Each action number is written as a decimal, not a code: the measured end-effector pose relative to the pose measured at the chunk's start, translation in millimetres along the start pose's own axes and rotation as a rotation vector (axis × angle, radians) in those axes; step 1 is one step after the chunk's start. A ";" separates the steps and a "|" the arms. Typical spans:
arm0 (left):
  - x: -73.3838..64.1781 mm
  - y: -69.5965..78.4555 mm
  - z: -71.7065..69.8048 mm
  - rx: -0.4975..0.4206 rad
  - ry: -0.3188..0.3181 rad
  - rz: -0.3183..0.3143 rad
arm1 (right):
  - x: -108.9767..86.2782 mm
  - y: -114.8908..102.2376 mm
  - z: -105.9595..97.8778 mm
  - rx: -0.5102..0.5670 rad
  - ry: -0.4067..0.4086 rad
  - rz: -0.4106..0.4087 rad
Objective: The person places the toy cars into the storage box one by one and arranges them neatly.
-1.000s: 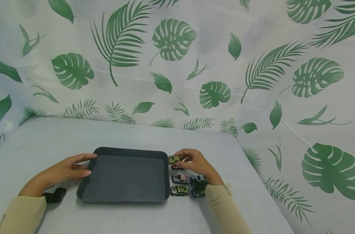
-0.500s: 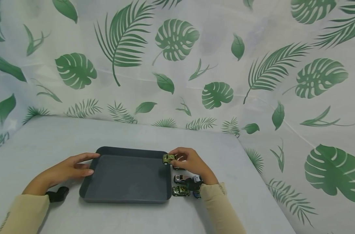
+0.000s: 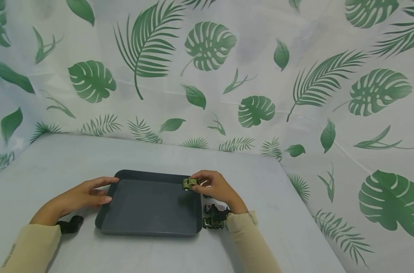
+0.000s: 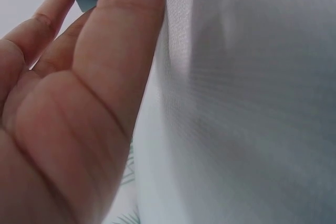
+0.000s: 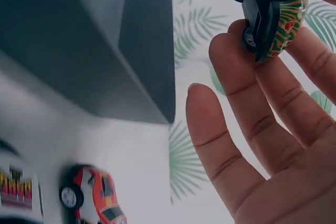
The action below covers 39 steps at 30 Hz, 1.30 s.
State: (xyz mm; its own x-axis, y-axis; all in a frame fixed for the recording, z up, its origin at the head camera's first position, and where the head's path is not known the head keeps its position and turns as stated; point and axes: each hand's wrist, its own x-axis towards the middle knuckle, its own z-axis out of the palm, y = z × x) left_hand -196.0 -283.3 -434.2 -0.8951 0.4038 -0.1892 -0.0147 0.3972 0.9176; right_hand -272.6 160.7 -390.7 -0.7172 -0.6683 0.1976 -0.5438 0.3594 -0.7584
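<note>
A green camouflage toy car point(image 3: 189, 184) is pinched between thumb and fingers of my right hand point(image 3: 216, 188), above the right rim of a dark grey tray point(image 3: 148, 208). In the right wrist view the toy car's black underside and wheels show, and the hand's other fingers extend below it. My left hand point(image 3: 79, 195) rests at the tray's left side. Its index fingertip touches the rim near the far corner and its thumb lies on the rim closer in. The tray's corner shows between thumb and fingers in the left wrist view.
Right of the tray stand another camouflage car point(image 3: 213, 223) and a pale car point(image 3: 207, 208), partly covered by the right wrist's black camera point(image 3: 219, 213). A red and white car point(image 5: 100, 198) shows in the right wrist view. A leaf-print cloth point(image 3: 200, 87) hangs behind the white table point(image 3: 142, 254).
My right hand has carried the camouflage car leftward from beside the tray to over its right rim. The left hand keeps its place on the tray. The view has shifted slightly.
</note>
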 end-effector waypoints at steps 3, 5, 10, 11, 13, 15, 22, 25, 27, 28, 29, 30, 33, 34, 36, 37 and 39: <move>0.5 0.0 -0.4 0.001 -0.002 0.002 | 2.6 -3.1 3.2 0.000 -0.001 -0.005; 0.7 -0.2 -0.6 0.002 0.001 0.004 | 4.3 -4.8 5.5 -0.002 0.000 -0.006; 0.9 -0.7 -0.1 0.001 0.004 0.011 | 9.2 -6.0 11.7 0.003 -0.004 -0.003; 0.9 -0.6 0.1 -0.002 0.004 0.009 | 10.2 -5.8 13.0 0.005 -0.005 -0.004; 0.8 -0.3 0.4 -0.007 0.004 0.008 | 12.2 -5.9 15.8 0.015 -0.011 -0.006; 0.9 -0.2 0.7 -0.012 0.005 0.004 | 13.9 -6.8 18.4 0.027 -0.017 -0.007; 1.2 -0.8 1.2 -0.026 0.006 0.007 | 19.6 -10.7 27.2 0.038 -0.040 -0.022; 1.0 -0.4 1.4 -0.028 0.008 0.008 | 23.5 -9.9 31.5 0.040 -0.053 -0.026; 0.8 -0.2 1.2 -0.026 0.009 0.005 | 26.0 -9.4 34.3 0.051 -0.062 -0.021; 0.6 -0.1 1.0 -0.024 0.008 0.008 | 27.2 -9.3 35.7 0.055 -0.063 -0.016; 0.3 0.0 0.8 -0.020 0.009 0.010 | 28.5 -9.1 37.0 0.058 -0.065 -0.012; 0.1 0.1 0.6 -0.017 0.008 0.012 | 29.4 -9.2 38.2 0.061 -0.064 -0.008; -0.5 0.2 -0.1 -0.008 0.009 0.014 | 32.3 -9.2 41.9 0.059 -0.060 -0.001; -0.6 0.1 -0.1 -0.007 0.009 0.016 | 33.4 -9.4 43.1 0.054 -0.058 -0.001; -0.3 0.1 -0.3 -0.006 0.011 0.011 | 35.3 -9.7 45.3 0.046 -0.057 -0.004; -0.1 0.2 -0.3 -0.006 0.012 0.007 | 36.4 -9.8 46.5 0.043 -0.056 -0.005; 0.2 0.5 -0.1 -0.007 0.012 0.002 | 38.3 -10.7 48.9 0.047 -0.055 0.000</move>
State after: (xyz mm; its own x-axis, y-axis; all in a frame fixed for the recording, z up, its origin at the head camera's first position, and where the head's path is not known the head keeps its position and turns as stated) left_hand -196.3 -283.1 -433.7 -0.9005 0.3946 -0.1827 -0.0158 0.3903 0.9206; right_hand -272.9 99.3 -405.4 -0.6914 -0.7037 0.1638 -0.5217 0.3294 -0.7870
